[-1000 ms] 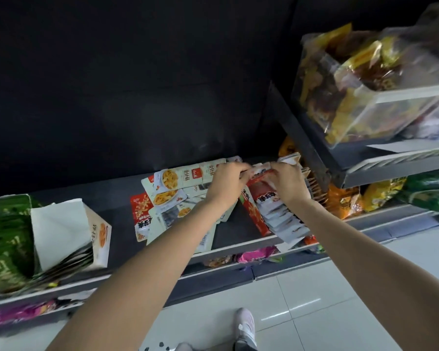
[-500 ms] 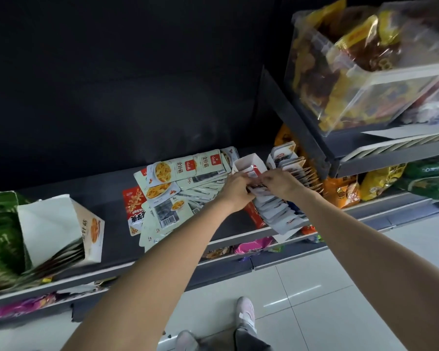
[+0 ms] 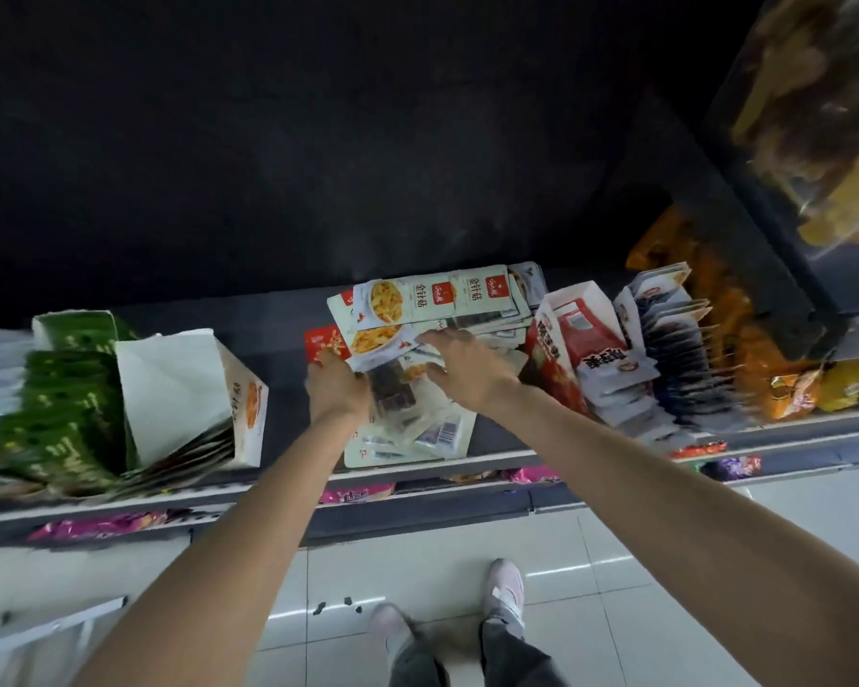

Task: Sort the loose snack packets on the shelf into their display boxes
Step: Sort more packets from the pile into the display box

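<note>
Loose packets point(image 3: 417, 309) under both hands point(image 3: 338, 389) point(image 3: 467, 364) (no grip).

A dark, unlit back wall point(image 3: 279, 141) rises beyond the hands; glossy white floor tiles point(image 3: 640, 612) with grey joints lie below them, catching pale reflections; a second dark shelf unit point(image 3: 745, 270) stands up right of them

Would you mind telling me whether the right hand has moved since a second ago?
Yes. The right hand has left the red display box and shifted leftward onto the loose pile of packets.
</note>
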{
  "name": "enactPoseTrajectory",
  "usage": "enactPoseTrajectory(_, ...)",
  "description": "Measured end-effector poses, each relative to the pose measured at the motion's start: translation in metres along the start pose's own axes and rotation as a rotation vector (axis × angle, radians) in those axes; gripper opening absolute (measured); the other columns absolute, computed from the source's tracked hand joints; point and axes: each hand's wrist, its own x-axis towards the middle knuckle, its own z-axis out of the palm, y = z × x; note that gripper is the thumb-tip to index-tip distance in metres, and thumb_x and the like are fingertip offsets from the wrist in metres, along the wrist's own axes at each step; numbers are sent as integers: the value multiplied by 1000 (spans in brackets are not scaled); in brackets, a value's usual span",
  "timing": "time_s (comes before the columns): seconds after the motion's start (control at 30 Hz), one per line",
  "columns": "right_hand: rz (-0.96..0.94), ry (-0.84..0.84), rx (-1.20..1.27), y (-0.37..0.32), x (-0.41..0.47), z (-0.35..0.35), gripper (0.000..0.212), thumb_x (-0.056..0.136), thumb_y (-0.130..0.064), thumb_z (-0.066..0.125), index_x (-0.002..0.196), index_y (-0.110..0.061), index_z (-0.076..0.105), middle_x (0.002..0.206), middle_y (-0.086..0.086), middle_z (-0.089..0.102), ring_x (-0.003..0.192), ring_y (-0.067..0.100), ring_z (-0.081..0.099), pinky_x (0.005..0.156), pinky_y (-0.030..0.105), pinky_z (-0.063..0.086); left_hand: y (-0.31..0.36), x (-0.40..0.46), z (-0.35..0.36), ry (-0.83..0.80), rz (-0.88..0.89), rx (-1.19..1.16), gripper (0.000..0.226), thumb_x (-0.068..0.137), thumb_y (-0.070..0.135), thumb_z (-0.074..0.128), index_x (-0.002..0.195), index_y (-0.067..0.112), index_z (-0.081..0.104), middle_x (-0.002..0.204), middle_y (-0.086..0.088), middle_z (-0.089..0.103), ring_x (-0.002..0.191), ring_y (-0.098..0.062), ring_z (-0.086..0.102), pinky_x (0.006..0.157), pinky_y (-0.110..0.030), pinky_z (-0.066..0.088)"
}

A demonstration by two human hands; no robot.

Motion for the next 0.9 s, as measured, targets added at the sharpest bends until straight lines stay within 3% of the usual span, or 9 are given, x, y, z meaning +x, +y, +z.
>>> enactPoseTrajectory(0.07,23,-91,-46,-9,16,25,60,94,-28,50,147,-21,22,155,6,21,142,28,21,113,45,29,-25,14,-3,-2,-206,13,53,91,10,52,134,-6,27,138,-28,35,128,-40,38,103,-45,36)
enactPoseTrajectory(0.13,54,-204,-68,-14,28,47,72,93,-33,52,150,-23,9,159,4,-2,147,26,-1,118,47,15,-43,25,-1,-71,-282,-8,51,90,16,56,131,-8,36,134,-27,45,122,-38,47,99,-43,44)
enactPoseTrajectory(0.27,129,-337,-23,-14,29,73,70,97,-31,47,151,-17,4,157,6,-18,146,23,-14,119,38,2,-57,34,7,-122,-296,-131,42,84,22,64,117,-3,58,120,-19,62,111,-33,59,86,-34,48)
enactPoseTrajectory(0.33,138,-325,-27,-13,27,75,68,98,-26,46,151,-16,4,157,6,-18,146,22,-14,118,34,1,-57,32,7,-101,-310,-158,42,83,22,66,116,-3,58,121,-20,61,113,-33,58,88,-34,47)
enactPoseTrajectory(0.43,146,-327,-60,-15,28,73,67,97,-22,47,150,-14,6,157,9,-17,146,24,-11,118,34,3,-59,32,4,-32,-409,-143,68,78,30,72,128,-3,39,133,-25,45,121,-37,48,95,-39,44)
enactPoseTrajectory(0.53,178,-332,-96,-21,29,74,68,97,-19,47,151,-14,6,157,8,-17,146,24,-11,118,35,4,-61,38,1,-92,-379,-167,44,81,28,68,110,-4,57,117,-21,61,106,-35,60,80,-33,49)
enactPoseTrajectory(0.63,186,-338,-107,-26,31,72,68,95,-16,49,150,-14,9,157,9,-15,147,25,-8,118,34,7,-55,39,0,-114,-286,-222,27,89,17,59,101,-7,62,110,-22,65,101,-34,63,71,-31,46)
enactPoseTrajectory(0.77,220,-348,-24,-29,31,59,61,95,-18,50,149,-15,20,159,8,-7,146,26,11,117,33,20,-50,37,-4,-67,-250,-201,24,92,10,53,107,-7,59,114,-23,63,106,-35,61,75,-32,47)
enactPoseTrajectory(0.9,191,-375,-84,-29,25,55,59,97,-14,45,149,-12,17,159,10,-4,146,27,13,115,31,18,-52,52,-3,-94,-358,-328,31,88,18,61,110,-4,58,113,-19,64,103,-32,63,80,-36,51)
